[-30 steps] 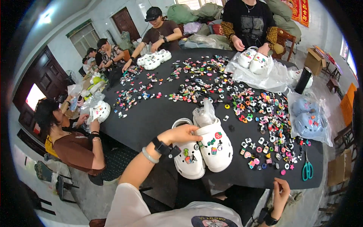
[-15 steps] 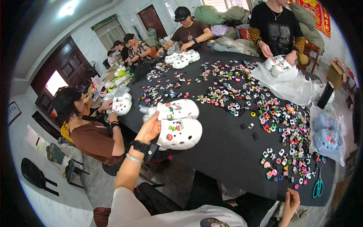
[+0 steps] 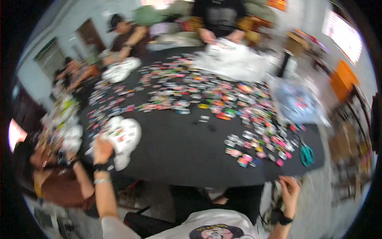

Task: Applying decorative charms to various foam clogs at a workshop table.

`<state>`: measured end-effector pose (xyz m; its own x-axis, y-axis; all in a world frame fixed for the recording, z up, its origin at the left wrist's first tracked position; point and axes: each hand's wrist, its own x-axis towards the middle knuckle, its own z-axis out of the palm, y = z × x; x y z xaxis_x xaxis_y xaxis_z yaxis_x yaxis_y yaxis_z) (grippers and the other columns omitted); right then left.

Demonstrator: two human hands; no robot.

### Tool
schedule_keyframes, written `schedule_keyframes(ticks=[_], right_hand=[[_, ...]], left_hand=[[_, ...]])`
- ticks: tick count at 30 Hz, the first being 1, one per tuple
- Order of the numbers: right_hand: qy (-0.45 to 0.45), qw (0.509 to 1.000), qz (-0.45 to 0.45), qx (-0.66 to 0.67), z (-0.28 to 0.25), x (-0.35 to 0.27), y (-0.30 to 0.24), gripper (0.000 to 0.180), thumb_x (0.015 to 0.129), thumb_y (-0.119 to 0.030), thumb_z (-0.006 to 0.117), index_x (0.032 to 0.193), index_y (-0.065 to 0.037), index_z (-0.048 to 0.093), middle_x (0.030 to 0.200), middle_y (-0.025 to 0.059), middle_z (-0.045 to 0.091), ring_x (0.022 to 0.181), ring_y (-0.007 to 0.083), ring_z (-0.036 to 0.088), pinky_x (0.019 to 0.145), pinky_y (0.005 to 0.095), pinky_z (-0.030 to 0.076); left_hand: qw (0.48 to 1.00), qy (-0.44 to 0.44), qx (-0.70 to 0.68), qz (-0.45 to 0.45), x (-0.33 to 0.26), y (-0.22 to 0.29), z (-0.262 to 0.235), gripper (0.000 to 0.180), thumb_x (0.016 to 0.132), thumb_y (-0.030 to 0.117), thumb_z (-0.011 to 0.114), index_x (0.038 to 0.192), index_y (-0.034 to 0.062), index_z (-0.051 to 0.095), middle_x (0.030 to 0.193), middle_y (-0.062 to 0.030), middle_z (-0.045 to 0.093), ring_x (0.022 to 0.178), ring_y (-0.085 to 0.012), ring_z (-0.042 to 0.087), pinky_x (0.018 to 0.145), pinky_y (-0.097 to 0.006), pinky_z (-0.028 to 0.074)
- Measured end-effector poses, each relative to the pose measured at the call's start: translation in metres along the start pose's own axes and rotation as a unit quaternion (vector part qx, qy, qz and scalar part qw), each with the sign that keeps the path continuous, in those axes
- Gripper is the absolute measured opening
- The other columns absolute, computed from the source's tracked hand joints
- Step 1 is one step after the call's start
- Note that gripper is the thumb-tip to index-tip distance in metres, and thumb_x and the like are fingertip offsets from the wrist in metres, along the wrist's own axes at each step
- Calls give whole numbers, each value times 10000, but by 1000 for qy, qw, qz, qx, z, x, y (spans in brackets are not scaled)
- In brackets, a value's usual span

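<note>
Pic's pretty blurry tbh. Left hand (image 3: 102, 149) is clamped on a pair of white clogs (image 3: 124, 137) at the near-left edge of the black counter (image 3: 187, 147). Right hand (image 3: 289, 191) hangs low below the counter edge, fingers curled, can't tell if it's holding anything. Loads of small colourful charms (image 3: 238, 107) spread out beyond the hands, teal scissors (image 3: 306, 154) just above the right hand.

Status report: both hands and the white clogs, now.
Left hand gripping the white clogs at the black table edge. Right hand low beside the table, contents unclear. Picture blurred; colourful charms spread beyond.
</note>
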<state>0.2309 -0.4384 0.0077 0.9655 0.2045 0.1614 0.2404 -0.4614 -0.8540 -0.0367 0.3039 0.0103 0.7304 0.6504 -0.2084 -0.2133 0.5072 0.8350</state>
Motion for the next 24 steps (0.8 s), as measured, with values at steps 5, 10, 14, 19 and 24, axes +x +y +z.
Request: schedule_keyframes(ticks=[5, 10, 14, 19, 24], right_hand=[[1, 999, 29, -17, -21, -13, 13, 143, 857, -36, 694, 997, -31, 724, 838, 89, 676, 729, 162, 607, 636, 286, 460], [-75, 993, 46, -73, -59, -40, 37, 162, 894, -163, 661, 999, -57, 725, 887, 118, 702, 769, 258, 656, 644, 352, 493], [-176, 880, 183, -401, -89, -95, 107, 282, 840, -351, 674, 955, -96, 710, 856, 130, 696, 848, 358, 664, 725, 448, 526], [-147, 878, 258, -375, -98, -124, 130, 258, 840, -336, 675, 922, -92, 662, 874, 129, 694, 864, 351, 662, 720, 457, 523], [-144, 919, 250, -269, -88, -127, 120, 323, 865, -294, 667, 1125, -103, 675, 987, 152, 693, 898, 342, 663, 754, 423, 526]], left_hand=[[981, 176, -4, 79, -23, 9, -19, 586, 1026, 373, 438, 1459, -5, 323, 1510, -267, 316, 1408, -341, 327, 1177, -439, 264], [942, 140, 264, 154, -31, -30, 20, 608, 998, 284, 530, 1496, 40, 282, 1514, -252, 300, 1396, -353, 329, 1171, -451, 233], [807, 107, 546, 198, -31, -84, 40, 623, 982, 249, 568, 1493, 29, 288, 1489, -229, 335, 1355, -345, 375, 1166, -432, 234], [677, -12, 693, 249, -114, -174, 192, 717, 901, 197, 658, 1464, -29, 277, 1482, -223, 289, 1377, -356, 311, 1144, -465, 231], [635, -83, 708, 298, -119, -241, 250, 682, 895, 209, 634, 1442, -40, 310, 1493, -248, 260, 1379, -411, 280, 1139, -502, 216]])
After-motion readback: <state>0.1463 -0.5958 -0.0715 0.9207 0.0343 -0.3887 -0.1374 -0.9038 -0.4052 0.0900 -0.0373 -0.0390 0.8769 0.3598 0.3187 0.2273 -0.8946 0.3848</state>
